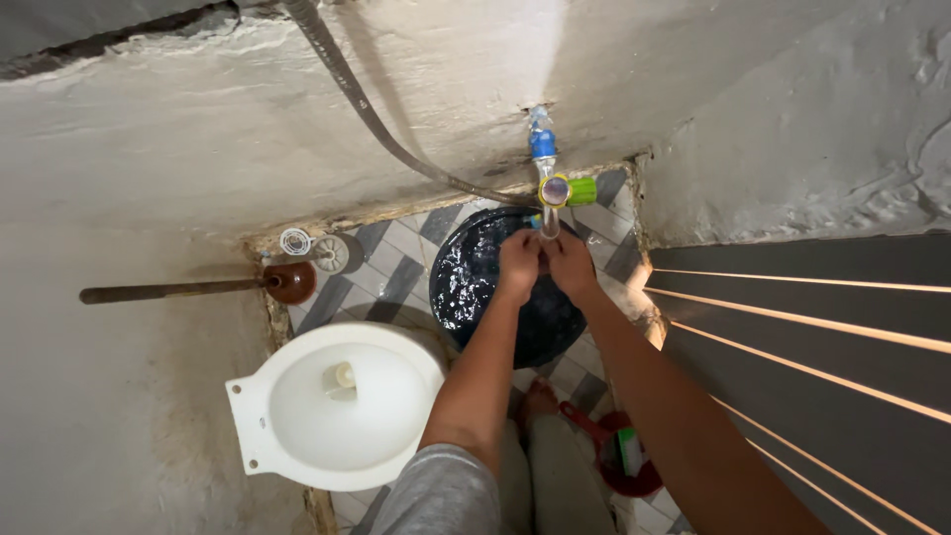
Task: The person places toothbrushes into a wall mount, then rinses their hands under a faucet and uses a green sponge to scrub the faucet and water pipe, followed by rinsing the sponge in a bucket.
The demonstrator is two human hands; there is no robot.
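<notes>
Directly under the tap (548, 188), both hands are held together over the dark bucket (475, 277) of water. The left hand (518, 260) and right hand (570, 263) are pressed against each other, seen from the back; the fingers are curled inward and hidden, so whether they are closed on anything cannot be told. A thin stream or spout below the tap is only faintly made out. The tap's green handle (581, 190) is seen at its right, a blue fitting (542, 145) above it. The bucket's right rim is covered by the forearms. A white toilet bowl (337, 406) is seen at lower left, a plunger (287, 282) laid along the floor beside it, its stick running off left. A red scoop (619, 466) is partly hidden behind the right forearm; a green item inside it is unclear. A bare foot (540, 396) is glimpsed between the arms. A grey hose (367, 104) is cut off at the top edge.
</notes>
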